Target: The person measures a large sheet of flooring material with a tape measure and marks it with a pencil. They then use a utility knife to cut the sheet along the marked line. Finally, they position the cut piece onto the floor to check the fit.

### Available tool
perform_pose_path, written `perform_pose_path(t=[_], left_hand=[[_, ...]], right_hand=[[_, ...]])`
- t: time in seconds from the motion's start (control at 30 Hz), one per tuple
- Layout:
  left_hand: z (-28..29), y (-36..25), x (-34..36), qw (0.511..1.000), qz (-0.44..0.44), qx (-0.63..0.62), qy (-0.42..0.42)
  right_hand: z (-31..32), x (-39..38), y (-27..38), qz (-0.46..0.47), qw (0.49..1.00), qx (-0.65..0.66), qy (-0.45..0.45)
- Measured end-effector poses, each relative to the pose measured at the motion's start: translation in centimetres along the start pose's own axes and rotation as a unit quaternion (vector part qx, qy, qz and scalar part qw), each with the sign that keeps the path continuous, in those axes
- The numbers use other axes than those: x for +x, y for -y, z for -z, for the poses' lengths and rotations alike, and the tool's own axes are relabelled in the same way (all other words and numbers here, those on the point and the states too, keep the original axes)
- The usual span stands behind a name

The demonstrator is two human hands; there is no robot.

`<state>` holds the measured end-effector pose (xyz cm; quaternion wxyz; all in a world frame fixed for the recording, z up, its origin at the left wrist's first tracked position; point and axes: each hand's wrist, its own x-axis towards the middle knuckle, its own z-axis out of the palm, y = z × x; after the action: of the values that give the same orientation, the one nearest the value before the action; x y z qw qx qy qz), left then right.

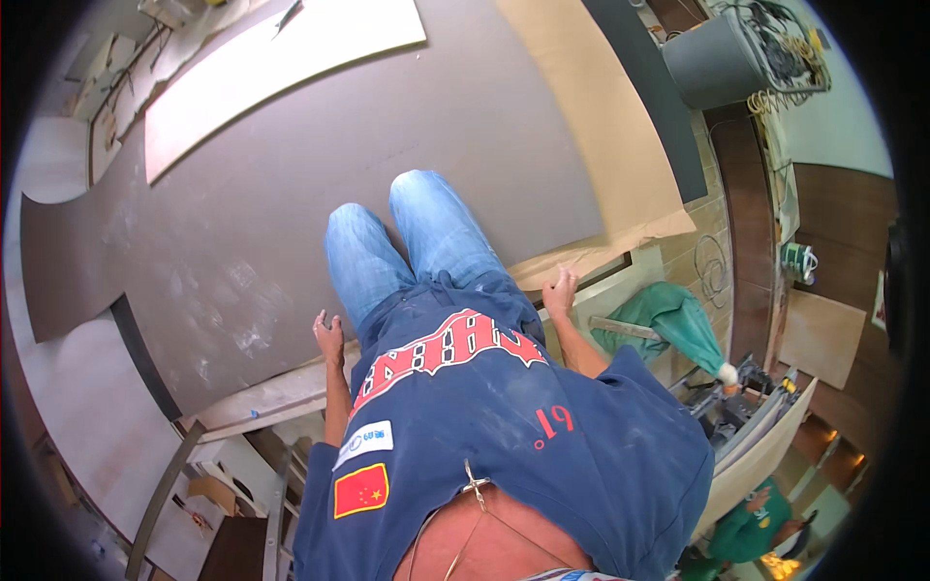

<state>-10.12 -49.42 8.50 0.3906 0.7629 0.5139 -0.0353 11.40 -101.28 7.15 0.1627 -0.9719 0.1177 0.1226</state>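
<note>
Grey-brown sheet (310, 160) is under us, running from 8 o'clock up past 12. We're kneeling or sitting on it, jean-clad knees (418, 198) toward 12; lower legs hidden, can't tell which.

Grip: left hand (329, 336) just below 9 o'clock, fingers loosely spread, holding nothing. Right hand (559, 292) at 3 o'clock, by the near edge of the brown paper (620, 165); can't tell if it's pinching that edge or just hovering.

Doing this well, our take: share weight evenly between both legs, shift slowly, no twisting on the sheet, or we likely scuff it. Flat palms beat fingertips for support. Best not to bump the white board (291, 87) at 11, since the slim dark tool (288, 15) on it could slide.

Sheet looks: broad, matt, mostly flat, far-left end curving by 9 o'clock. Pale dusty smears (247, 324) around 9, cleaner toward 12. Thickness can't be judged from here
</note>
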Motion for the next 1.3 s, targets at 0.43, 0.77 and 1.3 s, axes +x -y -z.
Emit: perform_pose_path(t=[0.43, 0.77, 1.3], left_hand=[[1.8, -6.4, 4.5, 0.995, -0.077, 0.028, 0.06], [1.6, -6.0, 6.3, 0.995, -0.047, 0.003, 0.082], [-1.1, -25.2, 4.8, 0.967, -0.229, -0.111, 0.027]], right_hand=[[3.0, 3.1, -0.8, -0.239, 0.897, 0.278, -0.247], [1.3, 2.4, -0.5, -0.143, 0.984, -0.061, 0.088], [17.2, 5.6, 8.6, 0.048, 0.979, 0.186, 0.066]])
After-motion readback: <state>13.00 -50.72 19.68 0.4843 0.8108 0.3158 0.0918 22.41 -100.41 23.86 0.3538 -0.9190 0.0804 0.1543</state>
